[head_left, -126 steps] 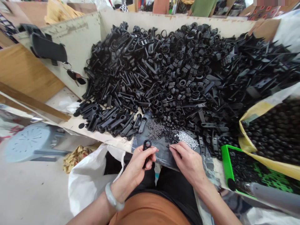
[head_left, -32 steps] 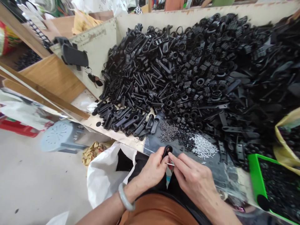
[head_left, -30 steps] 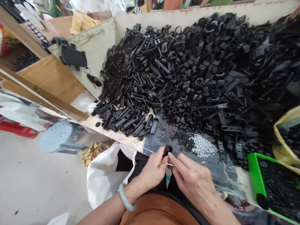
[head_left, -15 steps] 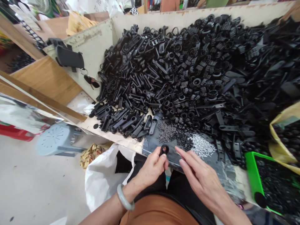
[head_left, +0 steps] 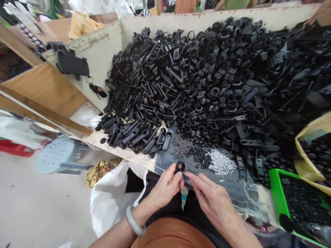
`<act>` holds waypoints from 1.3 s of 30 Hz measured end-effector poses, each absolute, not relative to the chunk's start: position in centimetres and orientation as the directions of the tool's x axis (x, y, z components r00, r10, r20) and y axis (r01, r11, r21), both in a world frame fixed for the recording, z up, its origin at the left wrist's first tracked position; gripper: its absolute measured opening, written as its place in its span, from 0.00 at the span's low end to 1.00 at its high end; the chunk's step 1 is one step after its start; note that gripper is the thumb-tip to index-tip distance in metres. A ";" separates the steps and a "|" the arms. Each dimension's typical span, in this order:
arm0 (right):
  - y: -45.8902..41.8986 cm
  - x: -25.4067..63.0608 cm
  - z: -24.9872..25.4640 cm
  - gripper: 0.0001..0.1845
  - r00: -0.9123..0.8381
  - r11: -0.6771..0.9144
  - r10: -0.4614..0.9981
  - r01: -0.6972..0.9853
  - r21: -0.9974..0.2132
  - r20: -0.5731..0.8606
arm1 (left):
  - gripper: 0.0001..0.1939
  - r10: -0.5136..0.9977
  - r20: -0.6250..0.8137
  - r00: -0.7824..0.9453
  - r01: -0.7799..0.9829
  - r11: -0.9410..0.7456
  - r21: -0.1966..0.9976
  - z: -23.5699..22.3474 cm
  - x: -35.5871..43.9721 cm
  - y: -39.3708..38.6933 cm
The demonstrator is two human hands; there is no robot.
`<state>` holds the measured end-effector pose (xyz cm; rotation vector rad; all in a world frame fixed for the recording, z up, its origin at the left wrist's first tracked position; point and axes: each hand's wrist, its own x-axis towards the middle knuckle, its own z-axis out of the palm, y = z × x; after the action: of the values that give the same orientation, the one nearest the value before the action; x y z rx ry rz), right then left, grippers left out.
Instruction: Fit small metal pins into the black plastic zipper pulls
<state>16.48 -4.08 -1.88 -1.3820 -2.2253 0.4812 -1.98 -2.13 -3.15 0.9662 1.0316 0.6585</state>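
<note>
My left hand [head_left: 168, 184] is closed around a black plastic part with a ring at its top [head_left: 180, 166], held above my lap at the bench's front edge. My right hand [head_left: 210, 191] has thumb and forefinger pinched together, touching or nearly touching the part's right side. A thin silvery pin shows at those fingertips, partly hidden by them. Just beyond the hands lie a pile of silver pins [head_left: 221, 162], some small black pieces [head_left: 201, 153] and a heap of small grey-brown pieces [head_left: 182, 146].
A large heap of black plastic parts [head_left: 165, 75] fills the walled bench. Similar black handles [head_left: 139, 136] lie in a row at its front left. A green tray [head_left: 278, 193] and yellow sack [head_left: 307, 134] stand at right. A white sack [head_left: 106, 199] and blue stool [head_left: 57, 155] are at left.
My right hand has moved left and its fingers have come together at the black part, with a silver pin between them. My left hand keeps its hold on the part.
</note>
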 end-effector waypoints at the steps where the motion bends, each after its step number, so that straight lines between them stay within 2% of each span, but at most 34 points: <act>1: -4.1 16.5 -1.9 0.21 -0.385 0.432 0.900 0.733 -0.525 0.204 | 0.22 0.829 -0.398 0.393 -0.010 0.437 0.900 -3.2 -2.0 -2.1; 11: -3.9 16.6 -2.5 0.21 -0.386 0.345 0.919 0.697 -0.628 0.077 | 0.19 0.850 -0.387 0.358 0.031 0.404 0.914 -3.7 -2.1 -2.4; 15: -3.5 16.5 -2.2 0.20 -0.409 0.330 0.912 0.713 -0.618 0.014 | 0.18 0.857 -0.384 0.343 0.037 0.396 0.917 -3.8 -2.0 -2.4; 18: -3.3 16.3 -1.7 0.19 -0.431 0.338 0.901 0.777 -0.532 -0.058 | 0.16 0.865 -0.388 0.320 0.043 0.395 0.918 -3.8 -1.7 -2.4; 20: -3.3 15.9 -1.3 0.19 -0.429 0.343 0.894 0.838 -0.425 -0.126 | 0.14 0.874 -0.385 0.298 0.073 0.381 0.922 -3.7 -1.6 -2.4; 24: -3.3 14.3 -0.4 0.22 -0.355 0.317 0.911 0.928 -0.196 -0.208 | 0.09 0.904 -0.344 0.253 0.244 0.284 0.927 -3.3 -1.4 -2.1; 26: -3.0 13.4 0.4 0.20 -0.313 0.279 0.920 0.946 -0.167 -0.234 | 0.07 0.921 -0.315 0.230 0.334 0.229 0.914 -3.1 -1.3 -2.0; 29: -2.5 12.9 1.9 0.16 -0.292 0.243 0.913 0.950 -0.195 -0.286 | 0.07 0.933 -0.287 0.216 0.389 0.188 0.902 -2.9 -1.0 -1.8; 33: -3.6 14.5 3.7 0.15 -0.289 0.216 0.918 0.939 -0.267 -0.272 | 0.07 0.960 -0.222 0.171 0.439 0.128 0.889 -2.7 -1.3 -1.9; 36: -4.9 17.1 4.0 0.18 -0.244 0.174 0.962 0.890 -0.423 -0.120 | 0.07 0.979 -0.196 0.048 0.446 0.155 0.882 -2.4 -2.1 -1.8; 39: -3.7 20.4 3.9 0.17 -0.016 0.055 0.997 0.825 -0.562 0.075 | 0.11 0.946 -0.316 0.077 0.265 0.287 0.921 -1.7 -2.6 -1.7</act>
<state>20.37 -3.74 3.89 -1.8191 -1.8910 0.5083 -2.61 -1.66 -1.68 1.2031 1.4298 0.7620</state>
